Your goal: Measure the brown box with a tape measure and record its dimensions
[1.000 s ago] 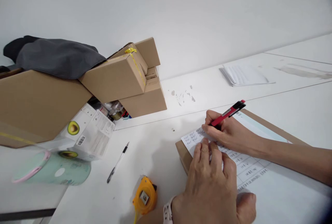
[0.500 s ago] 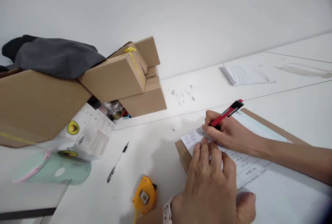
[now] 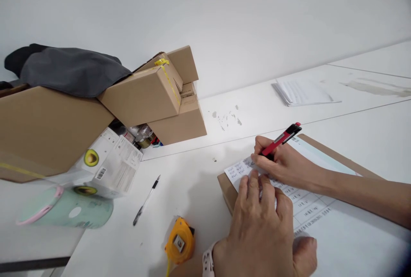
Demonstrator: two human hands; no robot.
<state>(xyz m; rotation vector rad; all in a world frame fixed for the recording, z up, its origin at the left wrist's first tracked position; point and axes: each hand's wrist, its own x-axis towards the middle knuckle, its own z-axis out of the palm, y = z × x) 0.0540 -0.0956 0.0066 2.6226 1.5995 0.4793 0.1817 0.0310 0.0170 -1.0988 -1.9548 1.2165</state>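
The left hand (image 3: 260, 225) lies flat on the sheet of paper (image 3: 308, 208), fingers spread a little and pressing down. It holds nothing — it only pins the paper. A pale watch strap (image 3: 207, 262) shows at its wrist.

Just past the left fingertips is the right hand (image 3: 282, 163). Its fingers are closed tight around a red pen (image 3: 279, 140). The pen tip touches the paper near the sheet's far corner, where small rows of writing show. The pen's black and red top sticks up and away from the hand.

The paper rests on a flat brown cardboard box (image 3: 226, 191), right under both hands.

To the left of the left hand, close by, a yellow tape measure (image 3: 180, 242) lies on the white table (image 3: 192, 174). A bit further left lies a thin black pen (image 3: 146, 200), touched by no one.

Further left still are a white carton with an avocado picture (image 3: 105, 165) and a pale green round thing with a pink edge (image 3: 64, 210).

Beyond those, well apart from the hands, brown boxes (image 3: 154, 93) are stacked against the white wall — a dark grey cloth (image 3: 67, 69) lies on top of one. Far behind the right hand, a small pile of white papers (image 3: 302, 93) lies on the table.
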